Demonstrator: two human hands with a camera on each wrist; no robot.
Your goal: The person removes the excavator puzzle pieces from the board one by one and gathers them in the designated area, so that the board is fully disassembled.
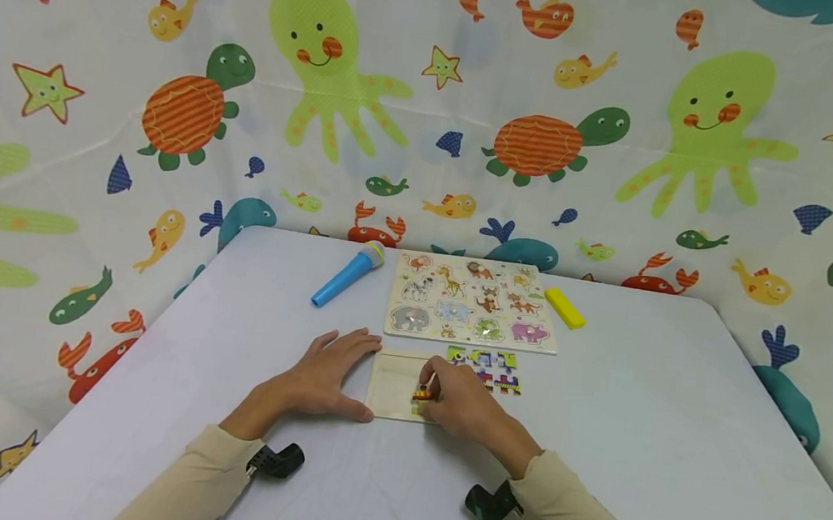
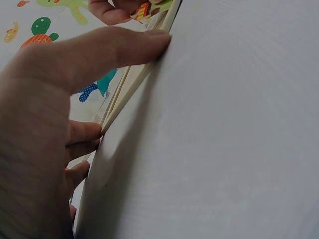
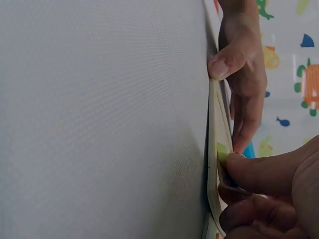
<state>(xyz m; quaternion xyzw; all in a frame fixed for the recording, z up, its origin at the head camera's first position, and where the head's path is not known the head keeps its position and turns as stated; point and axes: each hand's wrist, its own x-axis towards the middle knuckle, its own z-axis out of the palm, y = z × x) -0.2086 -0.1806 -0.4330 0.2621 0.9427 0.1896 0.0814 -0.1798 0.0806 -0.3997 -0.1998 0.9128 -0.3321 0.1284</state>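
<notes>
A small pale wooden puzzle tray [image 1: 393, 383] with a raised rim lies on the table. At its left side my left hand [image 1: 330, 373] is spread, thumb [image 2: 144, 45] at the near corner and fingertips along the edge toward the far corner. My right hand [image 1: 465, 403] is over the tray's right part, pinching a colorful jigsaw piece [image 1: 422, 394] with red and yellow on it between thumb and fingers. Some green shows low in the tray beside the right thumb [image 3: 249, 172]. Part of the piece is hidden by the fingers.
More jigsaw pieces [image 1: 484, 359] lie just right of the tray, partly behind the right hand. Beyond stands a flat animal puzzle board [image 1: 472, 303], with a blue toy microphone [image 1: 345, 277] on its left and a yellow block [image 1: 565, 308] on its right. A patterned cloth hangs behind the table.
</notes>
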